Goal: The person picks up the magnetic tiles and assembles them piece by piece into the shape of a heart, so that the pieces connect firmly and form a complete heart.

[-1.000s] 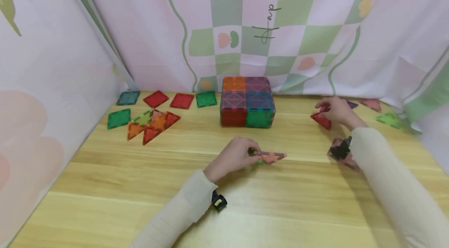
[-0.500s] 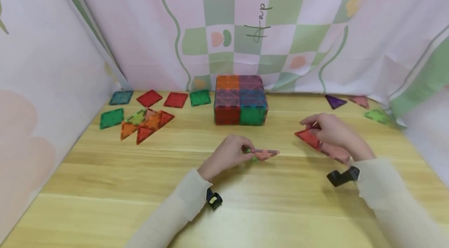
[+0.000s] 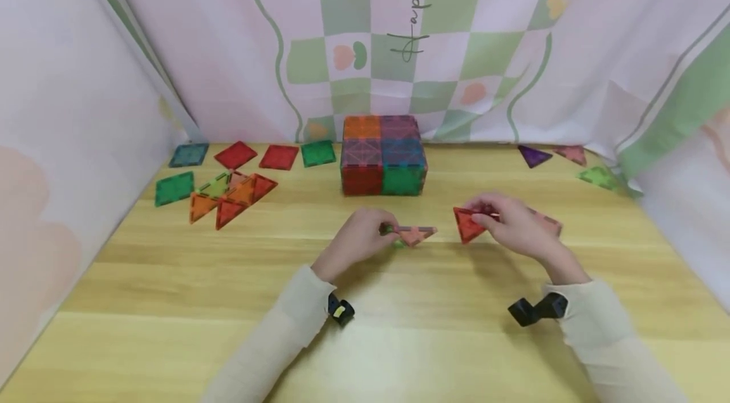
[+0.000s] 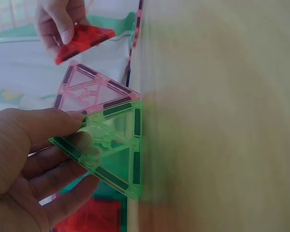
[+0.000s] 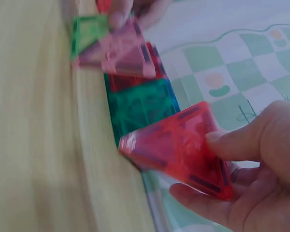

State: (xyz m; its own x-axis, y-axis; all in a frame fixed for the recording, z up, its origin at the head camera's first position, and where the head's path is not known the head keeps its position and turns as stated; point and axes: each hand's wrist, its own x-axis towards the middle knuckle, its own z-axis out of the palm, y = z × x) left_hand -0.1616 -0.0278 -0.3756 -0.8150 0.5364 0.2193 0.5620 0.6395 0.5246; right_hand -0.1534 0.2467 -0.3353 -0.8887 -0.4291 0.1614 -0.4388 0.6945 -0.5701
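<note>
My left hand [image 3: 356, 239] pinches a light green triangular tile [image 4: 117, 145] joined along an edge to a pink triangular tile [image 4: 89, 89]; both stand tilted just above the table. In my right hand [image 3: 516, 225] a red triangular tile [image 3: 467, 224] is held between thumb and fingers, to the right of the pink tile and apart from it. The right wrist view shows that red tile [image 5: 183, 150] close up, its far corner pointing toward the left. Behind both hands stands a box of coloured square tiles [image 3: 403, 180].
Flat square tiles [image 3: 279, 157] and a cluster of orange, red and green triangles [image 3: 230, 211] lie at the left. Purple [image 3: 533, 156], pink [image 3: 572, 154] and green [image 3: 599, 177] tiles lie at the back right. A pink tile [image 3: 549, 223] is partly behind my right hand.
My right hand has brought the red tile from the back right toward the left hand, uncovering the purple tile. The left hand keeps its grip. The head view has shifted slightly.
</note>
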